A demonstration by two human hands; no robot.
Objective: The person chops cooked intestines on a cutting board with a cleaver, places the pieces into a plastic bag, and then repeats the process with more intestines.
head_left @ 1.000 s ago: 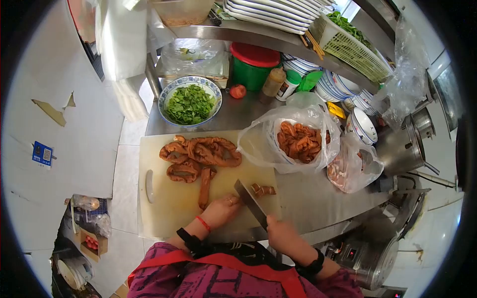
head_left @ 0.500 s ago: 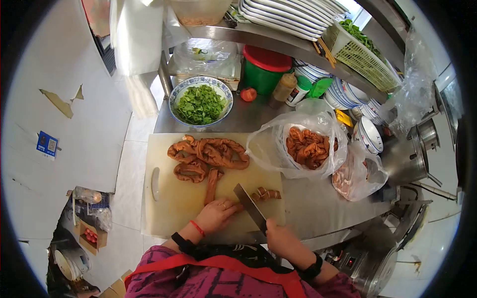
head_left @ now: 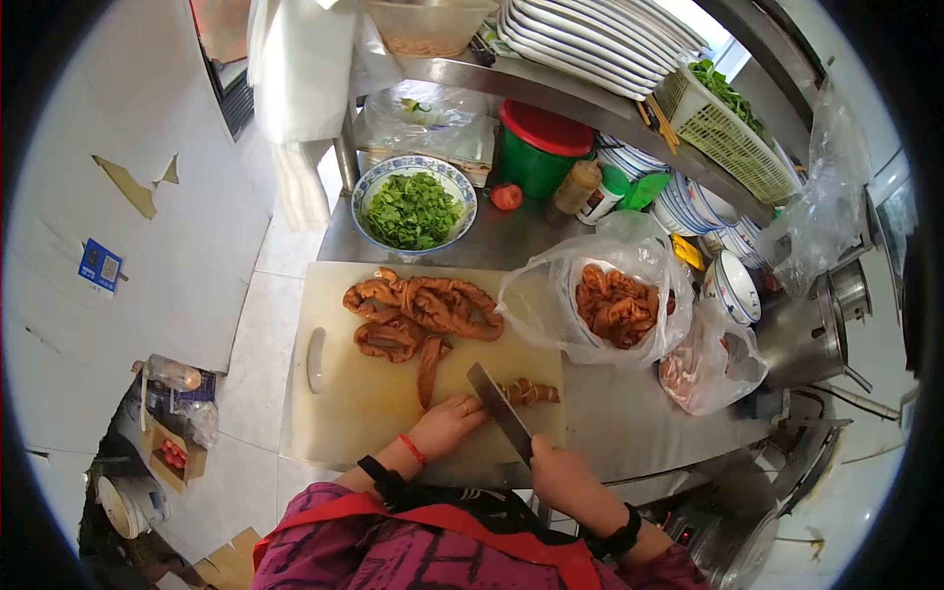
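Note:
On the cutting board (head_left: 329,413) lies a long, looped, reddish-brown braised intestine (head_left: 442,303). One strip of it runs down to my left hand (head_left: 447,425). The fingers of that hand are curled and pressed together over the strip's end, which they mostly hide. My right hand (head_left: 562,474) is closed around the handle of a cleaver (head_left: 501,413). Its blade stands on edge just right of my left fingertips. Against the blade's right side sit several cut slices (head_left: 531,393) in a short row.
More brown intestine fills a bowl lined with a plastic bag (head_left: 624,305), right of the board. Beside it is a bag of pale meat (head_left: 713,364). Behind the board stand a bowl of chopped greens (head_left: 413,211), a tomato (head_left: 506,197) and a green bucket (head_left: 536,157). A shelf (head_left: 570,84) hangs above.
The whole view has shifted a little to the right. Both hands and the cleaver keep nearly the same places on the board, and the slices still lie beside the blade.

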